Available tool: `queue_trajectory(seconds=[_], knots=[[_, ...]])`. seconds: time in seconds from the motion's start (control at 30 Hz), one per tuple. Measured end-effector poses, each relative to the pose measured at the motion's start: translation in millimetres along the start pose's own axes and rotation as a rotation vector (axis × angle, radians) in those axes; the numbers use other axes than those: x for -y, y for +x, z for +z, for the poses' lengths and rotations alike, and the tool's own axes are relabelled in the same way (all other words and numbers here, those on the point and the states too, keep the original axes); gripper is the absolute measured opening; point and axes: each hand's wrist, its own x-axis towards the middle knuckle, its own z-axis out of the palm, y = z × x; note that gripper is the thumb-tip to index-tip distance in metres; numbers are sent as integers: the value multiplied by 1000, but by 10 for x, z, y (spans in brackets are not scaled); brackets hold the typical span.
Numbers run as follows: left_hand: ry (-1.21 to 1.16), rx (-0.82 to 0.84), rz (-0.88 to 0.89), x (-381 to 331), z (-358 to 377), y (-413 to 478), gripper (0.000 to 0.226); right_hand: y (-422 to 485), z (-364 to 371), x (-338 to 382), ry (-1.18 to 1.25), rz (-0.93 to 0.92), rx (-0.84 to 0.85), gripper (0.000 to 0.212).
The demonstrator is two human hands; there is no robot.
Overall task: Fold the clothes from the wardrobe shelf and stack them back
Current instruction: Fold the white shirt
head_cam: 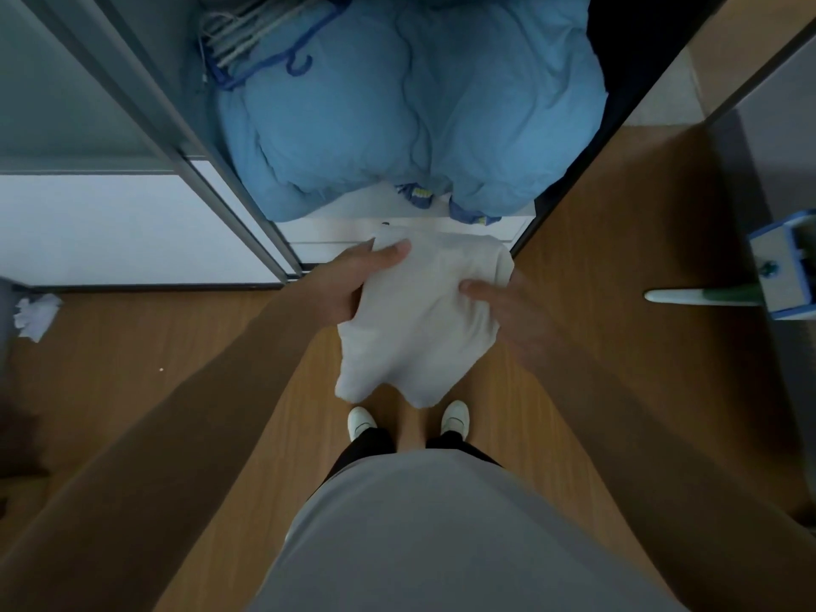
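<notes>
A white garment (415, 329) hangs in the air in front of the open wardrobe, bunched and loosely doubled over. My left hand (362, 280) grips its upper left edge, thumb on top of the cloth. My right hand (499, 302) holds its right side, thumb pressed onto the fabric and the fingers hidden behind it. The garment's lower end droops toward my white shoes (362, 421). Beyond the hands lies the white wardrobe shelf (335, 231).
A bulky light-blue duvet (410, 112) fills the shelf, with blue and white hangers (260, 46) on its left. The grey sliding door frame (207, 170) stands left. Crumpled white paper (37, 315) lies on the wooden floor. A blue-and-white mop head (781, 271) is at the right.
</notes>
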Motion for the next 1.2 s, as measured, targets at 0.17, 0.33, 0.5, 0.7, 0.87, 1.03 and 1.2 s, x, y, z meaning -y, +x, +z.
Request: queue_trajectory(seconds=[0.17, 0.33, 0.5, 0.7, 0.87, 1.03, 1.2], knots=[[-43, -5, 72, 265, -56, -22, 62, 58, 3, 70, 110, 136, -74, 33], [33, -93, 121, 211, 34, 124, 59, 78, -55, 85, 110, 102, -137, 38], [-27, -56, 77, 80, 58, 141, 36, -43, -123, 45, -220, -50, -62, 73], [-10, -19, 17, 34, 53, 124, 32, -100, -100, 9, 21, -20, 109, 51], [84, 56, 151, 67, -72, 21, 38, -8, -57, 103, 132, 22, -37, 30], [260, 217, 233, 314, -156, -104, 51, 50, -53, 160, 146, 175, -64, 29], [445, -91, 310, 281, 38, -23, 37, 4, -70, 156, -18, 126, -34, 28]])
